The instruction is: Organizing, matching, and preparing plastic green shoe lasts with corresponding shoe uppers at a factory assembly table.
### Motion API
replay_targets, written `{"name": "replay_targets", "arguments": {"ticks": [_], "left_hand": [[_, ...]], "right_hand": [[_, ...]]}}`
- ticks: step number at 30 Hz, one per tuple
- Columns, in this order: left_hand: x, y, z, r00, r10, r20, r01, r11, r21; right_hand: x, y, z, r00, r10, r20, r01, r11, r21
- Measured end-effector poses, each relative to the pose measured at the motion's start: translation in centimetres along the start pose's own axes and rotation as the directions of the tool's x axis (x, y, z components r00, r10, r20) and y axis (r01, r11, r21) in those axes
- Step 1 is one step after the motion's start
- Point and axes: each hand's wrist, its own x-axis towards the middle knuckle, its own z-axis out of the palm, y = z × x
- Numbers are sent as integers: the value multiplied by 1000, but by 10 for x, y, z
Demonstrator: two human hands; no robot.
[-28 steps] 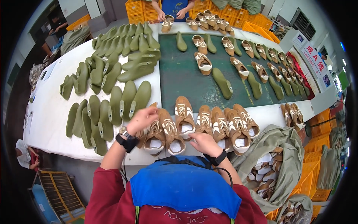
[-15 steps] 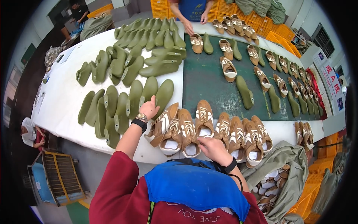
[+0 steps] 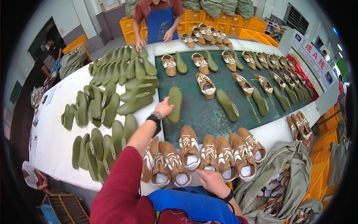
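Observation:
A green shoe last (image 3: pixel 175 105) is in my left hand (image 3: pixel 164 107), fingers at its side, over the left edge of the green mat. My right hand (image 3: pixel 213 183) is by the near edge of the table, fingers stretched out at the heel of a brown sneaker (image 3: pixel 190 147) with white stripes. I see nothing held in it. More brown sneakers (image 3: pixel 223 156) stand side by side in front of me, toes pointing away. On the mat (image 3: pixel 194 119), sneakers and green lasts lie in rows, such as a sneaker (image 3: pixel 205 85) and a last (image 3: pixel 227 105).
Many green lasts (image 3: pixel 97 142) cover the white table (image 3: pixel 56 149) at left. Across it, a co-worker's hand (image 3: pixel 140 44) touches lasts. A cloth sack (image 3: pixel 279 156) of shoes is at lower right, beside orange crates (image 3: pixel 317 164). Sneakers (image 3: pixel 205 34) are piled at the far edge.
My left hand has moved the last from the white table rightward onto the mat. My right hand has stayed by the sneakers. The co-worker's hand has moved from a sneaker to the lasts.

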Motion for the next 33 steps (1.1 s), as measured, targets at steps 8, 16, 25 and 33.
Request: {"name": "replay_targets", "arguments": {"ticks": [8,16,25,33], "left_hand": [[29,77,120,981,-8,196,7,1000,7],[-17,20,50,831,375,410,-347,927,-145],[-179,24,44,771,444,456,-542,834,103],[-205,53,46,878,355,320,-469,771,431]], "right_hand": [[-22,13,17,986,139,-92,-141,990,-16],[8,39,58,992,77,105,-73,997,-36],[22,45,74,994,112,7,-111,988,-105],[27,34,94,999,-37,24,42,976,-212]]}}
